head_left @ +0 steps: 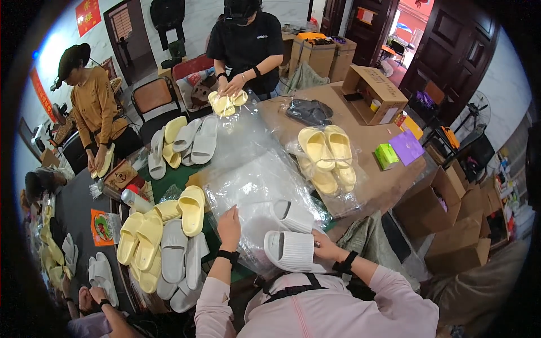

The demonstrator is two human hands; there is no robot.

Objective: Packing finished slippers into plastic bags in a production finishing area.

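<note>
My right hand [328, 248] is closed on the rear part of a pale grey ribbed slipper [289, 250], just above the front of the table. Its mate, another pale slipper [293, 217], lies right behind it on the plastic. My left hand [229, 226] is at the left edge of a stack of clear plastic bags [248, 186], its fingertips together on the film; part of the grip is hidden. Beside that hand, to the left, lies a pile of yellow slippers [149, 239] and grey slippers [173, 248].
Bagged yellow slippers [324, 149] lie right of the stack, near a green box [386, 156] and an open carton [375, 96]. Across the table, a person in black [248, 45] handles yellow slippers [225, 105]. Another person [96, 107] works at the left. A bottle [136, 200] stands behind the pile.
</note>
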